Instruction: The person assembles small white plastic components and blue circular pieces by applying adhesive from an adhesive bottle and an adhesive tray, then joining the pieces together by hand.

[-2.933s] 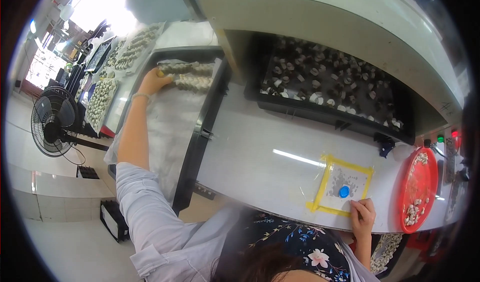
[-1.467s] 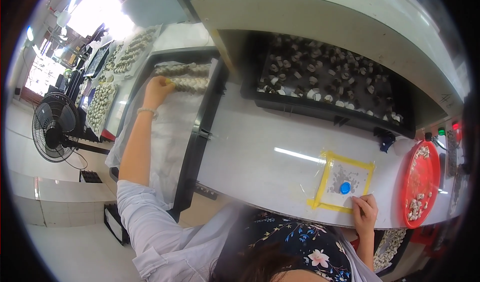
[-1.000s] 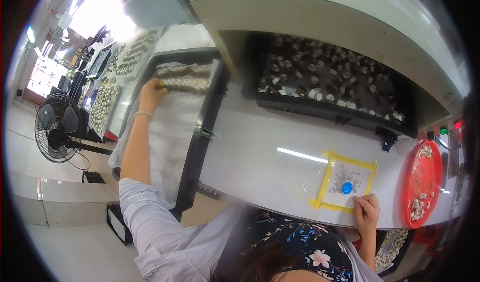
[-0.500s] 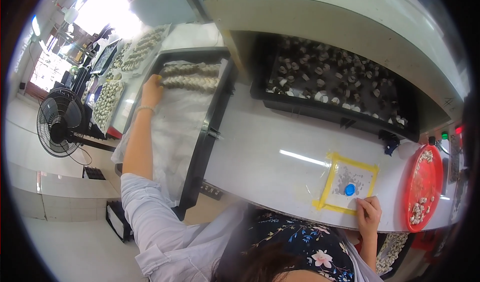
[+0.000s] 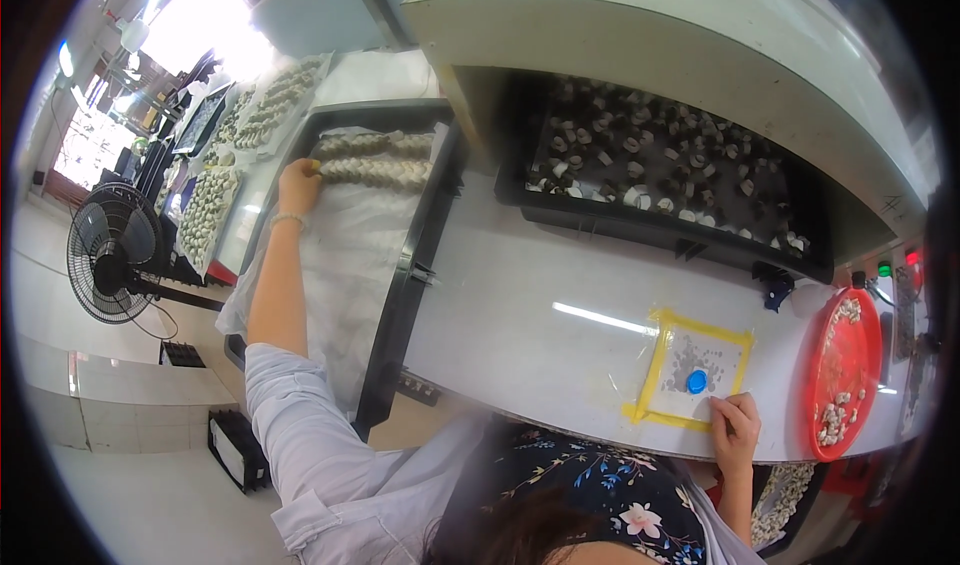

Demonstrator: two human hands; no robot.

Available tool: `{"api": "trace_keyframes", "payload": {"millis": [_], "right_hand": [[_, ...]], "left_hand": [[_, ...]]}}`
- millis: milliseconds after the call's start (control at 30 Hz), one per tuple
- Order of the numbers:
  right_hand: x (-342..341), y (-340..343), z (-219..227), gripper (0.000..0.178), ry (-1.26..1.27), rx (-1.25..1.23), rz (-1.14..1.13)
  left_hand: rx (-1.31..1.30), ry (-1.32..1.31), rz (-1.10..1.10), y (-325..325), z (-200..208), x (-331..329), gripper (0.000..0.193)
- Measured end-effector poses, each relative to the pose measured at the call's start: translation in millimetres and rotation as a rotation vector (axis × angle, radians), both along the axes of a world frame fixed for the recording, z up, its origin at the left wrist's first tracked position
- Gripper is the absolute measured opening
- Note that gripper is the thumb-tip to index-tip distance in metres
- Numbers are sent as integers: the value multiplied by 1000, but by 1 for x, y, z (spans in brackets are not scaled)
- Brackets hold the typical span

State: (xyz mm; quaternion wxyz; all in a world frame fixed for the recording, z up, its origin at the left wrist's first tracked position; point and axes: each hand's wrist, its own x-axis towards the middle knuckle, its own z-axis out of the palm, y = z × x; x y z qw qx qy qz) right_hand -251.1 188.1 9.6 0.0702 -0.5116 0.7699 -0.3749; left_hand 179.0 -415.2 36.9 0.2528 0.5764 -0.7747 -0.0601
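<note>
My left hand [image 5: 297, 189] reaches into a black tray [image 5: 398, 287] lined with white sheeting [image 5: 350, 255]. Its fingers are closed at the left end of the nearer of two rows of small pale and grey pieces [image 5: 385, 172]. Something yellow shows at the fingertips, and whatever they grip is hidden. At the table's near edge, my right hand [image 5: 736, 425] has fingers and thumb pressed together; anything between them is too small to name. Just beyond it, a round blue cap-like disc [image 5: 697, 381] sits on a grey-spotted square bordered with yellow tape [image 5: 654, 365].
Under a pale cabinet [image 5: 640, 40] stands a black tray [image 5: 600, 215] of scattered small pieces. To the right, a red round tray [image 5: 838, 365] holds small white pieces. More pieces lie on sheets [image 5: 212, 205] at far left, near a black fan [image 5: 112, 250].
My left hand stays at the end of the row with only a slight shift. The right hand and the blue disc keep their places; the whole view has moved a little.
</note>
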Motion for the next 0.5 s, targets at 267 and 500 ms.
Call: {"api": "trace_keyframes", "payload": {"millis": [267, 500], "right_hand": [[3, 2, 3, 14, -18, 14, -24], [1, 6, -1, 10, 46, -46, -11]], "left_hand": [[-53, -56, 60, 16, 1, -16, 23], [-189, -125, 22, -30, -33, 2, 36]]}}
